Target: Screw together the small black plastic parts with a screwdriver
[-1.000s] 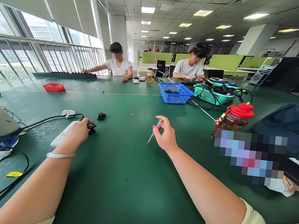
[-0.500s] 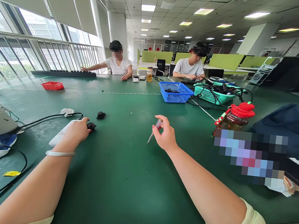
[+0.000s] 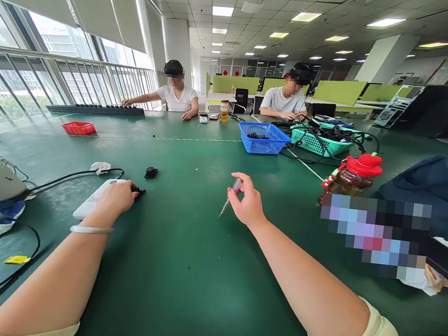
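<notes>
My left hand (image 3: pixel 117 197) is beside the white box-shaped device (image 3: pixel 93 200), its fingers closed on a small black part (image 3: pixel 139 190) at the table surface. Most of that part is hidden by the fingers. A second small black piece (image 3: pixel 151 172) lies just beyond it on the green table (image 3: pixel 167 269). In my right hand (image 3: pixel 249 202) is a screwdriver (image 3: pixel 225 208) with a clear handle, gripped between thumb and fingers. Its thin metal shaft points down and to the left, over the table.
A red tray (image 3: pixel 78 128), a blue basket (image 3: pixel 263 140) and a green basket (image 3: pixel 320 141) with cables stand farther back. A red-lidded bottle (image 3: pixel 355 175) and a dark bag (image 3: pixel 435 195) are at right. Black cable (image 3: pixel 38 233) runs along the left. Two people sit opposite.
My left fingers have shifted slightly and turned the black part, so less of its face shows. The right hand and screwdriver have hardly moved.
</notes>
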Demonstrator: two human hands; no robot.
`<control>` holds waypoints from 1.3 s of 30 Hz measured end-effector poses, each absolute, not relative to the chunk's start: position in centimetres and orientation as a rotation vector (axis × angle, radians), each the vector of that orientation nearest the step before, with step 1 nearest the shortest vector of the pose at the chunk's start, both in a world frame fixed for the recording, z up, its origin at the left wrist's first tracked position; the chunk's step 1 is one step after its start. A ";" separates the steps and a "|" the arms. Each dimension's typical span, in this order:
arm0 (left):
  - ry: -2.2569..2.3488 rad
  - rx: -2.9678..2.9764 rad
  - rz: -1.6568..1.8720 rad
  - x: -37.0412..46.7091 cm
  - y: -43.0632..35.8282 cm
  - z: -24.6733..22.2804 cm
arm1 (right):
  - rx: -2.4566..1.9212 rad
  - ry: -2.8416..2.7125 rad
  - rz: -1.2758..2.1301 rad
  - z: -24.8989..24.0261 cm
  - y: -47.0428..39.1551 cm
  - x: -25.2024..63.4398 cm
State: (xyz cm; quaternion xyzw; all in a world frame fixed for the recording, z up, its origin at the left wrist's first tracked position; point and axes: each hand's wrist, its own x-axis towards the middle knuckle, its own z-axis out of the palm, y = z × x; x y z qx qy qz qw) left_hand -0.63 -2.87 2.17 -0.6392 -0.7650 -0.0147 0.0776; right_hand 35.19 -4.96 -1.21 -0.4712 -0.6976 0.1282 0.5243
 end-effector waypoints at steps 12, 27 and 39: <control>-1.703 -2.641 -0.445 16.1 -6.4 2.8 | -0.973 -1.457 0.241 -0.3 -5.4 34.8; -1.455 -2.896 -0.683 16.6 -3.6 -1.8 | -0.750 -1.877 -0.202 -0.4 -6.0 34.4; -1.518 -2.964 -0.865 15.9 -2.8 -2.7 | -0.702 -1.929 -0.230 -0.5 -5.7 34.5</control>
